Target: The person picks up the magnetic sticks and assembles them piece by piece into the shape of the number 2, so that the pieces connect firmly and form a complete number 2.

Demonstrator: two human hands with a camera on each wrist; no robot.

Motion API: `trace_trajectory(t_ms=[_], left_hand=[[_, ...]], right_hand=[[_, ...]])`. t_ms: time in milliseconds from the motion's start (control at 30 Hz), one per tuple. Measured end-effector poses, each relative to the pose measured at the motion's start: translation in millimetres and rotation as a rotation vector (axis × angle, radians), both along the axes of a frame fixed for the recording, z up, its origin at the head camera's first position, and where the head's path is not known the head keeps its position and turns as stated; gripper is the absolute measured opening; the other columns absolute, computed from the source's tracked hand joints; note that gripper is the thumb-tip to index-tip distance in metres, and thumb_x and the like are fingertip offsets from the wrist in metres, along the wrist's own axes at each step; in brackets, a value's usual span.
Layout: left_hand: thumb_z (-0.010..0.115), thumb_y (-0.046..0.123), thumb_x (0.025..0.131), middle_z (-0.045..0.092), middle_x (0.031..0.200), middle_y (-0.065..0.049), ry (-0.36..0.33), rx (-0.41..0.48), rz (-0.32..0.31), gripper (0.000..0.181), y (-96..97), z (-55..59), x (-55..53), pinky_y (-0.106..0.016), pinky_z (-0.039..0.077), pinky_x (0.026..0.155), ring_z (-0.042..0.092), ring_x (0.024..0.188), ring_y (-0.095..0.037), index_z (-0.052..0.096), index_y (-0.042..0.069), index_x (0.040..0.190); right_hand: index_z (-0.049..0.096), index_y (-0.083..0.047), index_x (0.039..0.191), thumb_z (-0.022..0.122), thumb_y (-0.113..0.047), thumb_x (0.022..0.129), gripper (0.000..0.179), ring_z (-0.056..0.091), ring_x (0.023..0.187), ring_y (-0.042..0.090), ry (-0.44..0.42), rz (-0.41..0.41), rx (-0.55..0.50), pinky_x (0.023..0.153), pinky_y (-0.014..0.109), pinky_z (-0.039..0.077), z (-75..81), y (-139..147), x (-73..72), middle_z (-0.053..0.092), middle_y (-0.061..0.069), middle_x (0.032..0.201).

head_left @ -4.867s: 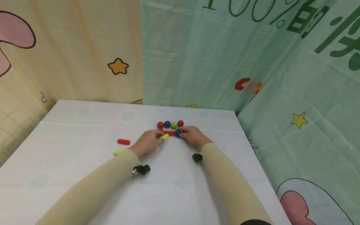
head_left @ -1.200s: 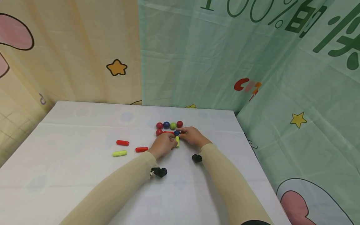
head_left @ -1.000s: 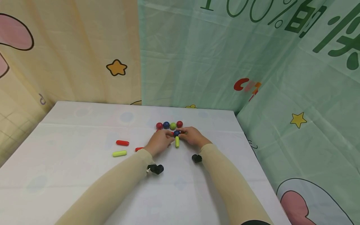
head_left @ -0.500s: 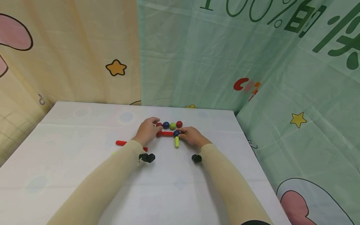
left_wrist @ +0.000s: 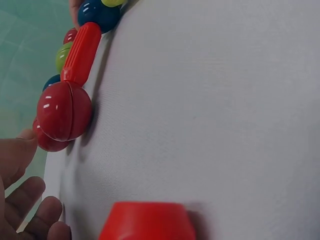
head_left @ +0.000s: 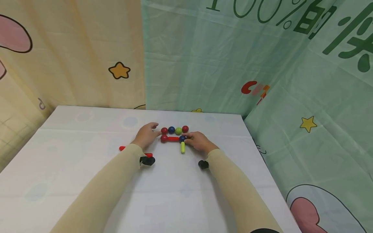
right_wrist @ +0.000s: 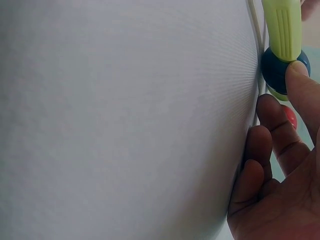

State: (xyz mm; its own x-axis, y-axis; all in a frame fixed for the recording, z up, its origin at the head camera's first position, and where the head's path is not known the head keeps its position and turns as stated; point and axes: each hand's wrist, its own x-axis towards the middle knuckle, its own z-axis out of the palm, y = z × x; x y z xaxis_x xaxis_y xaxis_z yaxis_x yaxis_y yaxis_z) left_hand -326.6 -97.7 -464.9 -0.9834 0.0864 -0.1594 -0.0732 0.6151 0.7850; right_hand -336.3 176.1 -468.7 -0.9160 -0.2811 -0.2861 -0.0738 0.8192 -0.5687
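Observation:
A red ball (head_left: 164,138), a red ridged rod (head_left: 173,139) and a blue ball (head_left: 182,138) lie joined in a line. From the blue ball, a yellow-green rod (head_left: 182,148) points towards the person. My right hand (head_left: 199,141) pinches the blue ball; in the right wrist view its thumb (right_wrist: 300,82) presses on that ball, the index fingertip hidden behind. Fingers spread and holding nothing, my left hand (head_left: 145,135) is just left of the red balls. Its thumb tip (left_wrist: 26,135) appears close to the rear red ball (left_wrist: 50,142); I cannot tell whether they touch.
Behind the joined pieces runs a row of balls: red (head_left: 164,130), blue (head_left: 171,130), green (head_left: 178,131) and red (head_left: 185,129). Two loose red rods (head_left: 149,155) lie partly hidden by the left arm. The white-covered table (head_left: 175,194) meets curtains at its back.
The left hand brought the yellow-green rod to the blue ball and let go. It then moved to the red balls and drew back left. The right hand stays at the blue ball.

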Motion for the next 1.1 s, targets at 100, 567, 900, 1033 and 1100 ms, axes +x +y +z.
trace_trajectory(t_ms=[100,567,900,1033,1100], left_hand=[[0.065,0.028,0.104,0.05,0.16,-0.014,-0.009,-0.001,-0.007,0.06,0.2,-2.2,-1.8,-0.057,0.037,0.123,0.042,0.151,-0.038,0.046,0.011,0.158],[0.063,0.025,0.105,0.051,0.16,-0.011,-0.008,0.011,-0.043,0.054,8.3,-10.1,-12.0,-0.057,0.031,0.126,0.039,0.154,-0.037,0.05,0.013,0.157],[0.063,0.021,0.105,0.052,0.159,-0.012,-0.023,-0.024,-0.049,0.05,11.3,-10.1,-17.8,-0.058,0.032,0.125,0.041,0.151,-0.037,0.054,0.015,0.154],[0.063,0.021,0.105,0.052,0.158,-0.014,-0.042,-0.018,-0.062,0.048,11.8,-8.9,-20.5,-0.059,0.033,0.125,0.042,0.15,-0.038,0.055,0.016,0.153],[0.062,0.021,0.106,0.052,0.159,-0.014,-0.052,-0.015,-0.069,0.048,12.3,-8.4,-21.0,-0.059,0.034,0.125,0.042,0.15,-0.038,0.055,0.017,0.153]], right_hand=[[0.06,-0.033,0.149,0.066,-0.031,0.105,0.045,0.047,0.148,0.031,0.001,0.001,0.008,0.125,0.052,0.037,-1.2,0,-0.3,0.058,0.009,0.154],[0.06,-0.036,0.149,0.067,-0.033,0.105,0.045,0.046,0.15,0.031,-0.014,-0.028,0.018,0.125,0.054,0.035,-3.4,2,1.1,0.056,0.008,0.157],[0.061,-0.035,0.149,0.067,-0.032,0.105,0.045,0.047,0.149,0.031,0.0,-0.015,0.005,0.125,0.053,0.035,-3.9,1,-0.4,0.057,0.008,0.156],[0.06,-0.035,0.149,0.066,-0.031,0.105,0.045,0.047,0.15,0.03,0.003,-0.01,-0.006,0.125,0.053,0.036,-3.3,1,-0.2,0.057,0.008,0.155],[0.06,-0.035,0.149,0.067,-0.031,0.105,0.045,0.046,0.15,0.03,0.001,-0.012,-0.006,0.125,0.052,0.036,-3.3,1,-0.2,0.057,0.008,0.156]])
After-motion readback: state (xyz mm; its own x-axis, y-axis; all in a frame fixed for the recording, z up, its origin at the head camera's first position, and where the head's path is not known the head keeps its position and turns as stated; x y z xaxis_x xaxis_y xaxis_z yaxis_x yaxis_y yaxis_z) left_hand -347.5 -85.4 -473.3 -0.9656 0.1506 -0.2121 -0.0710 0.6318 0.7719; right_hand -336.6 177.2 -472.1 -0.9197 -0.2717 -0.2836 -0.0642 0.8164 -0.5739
